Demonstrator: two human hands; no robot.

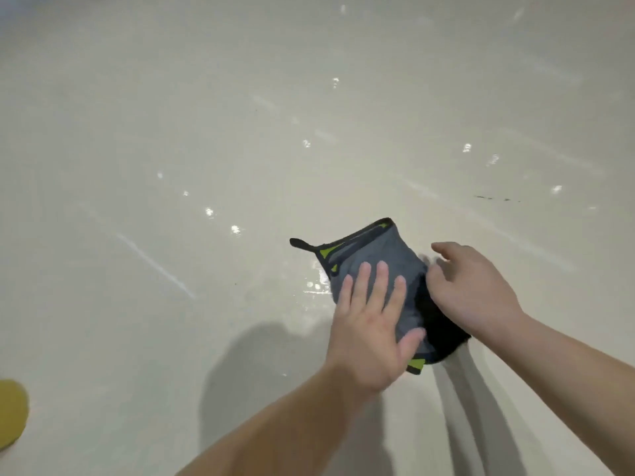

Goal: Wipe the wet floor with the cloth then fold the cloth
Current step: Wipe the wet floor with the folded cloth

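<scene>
The cloth (pixel 374 259) lies on the floor (pixel 171 132), right under both hands. It is grey with green and black edges and looks partly folded. Its long way runs away from the person, and a black strap (pixel 302 243) sticks out at its far left. The left hand (pixel 371 331) lies flat on top of the cloth, fingers straight and spread. The right hand (pixel 477 293) touches the cloth's right edge. It is blurry, so I cannot tell if it pinches. A shiny wet patch (pixel 314 286) sits just left of the cloth. I think the next fold starts from the right side.
</scene>
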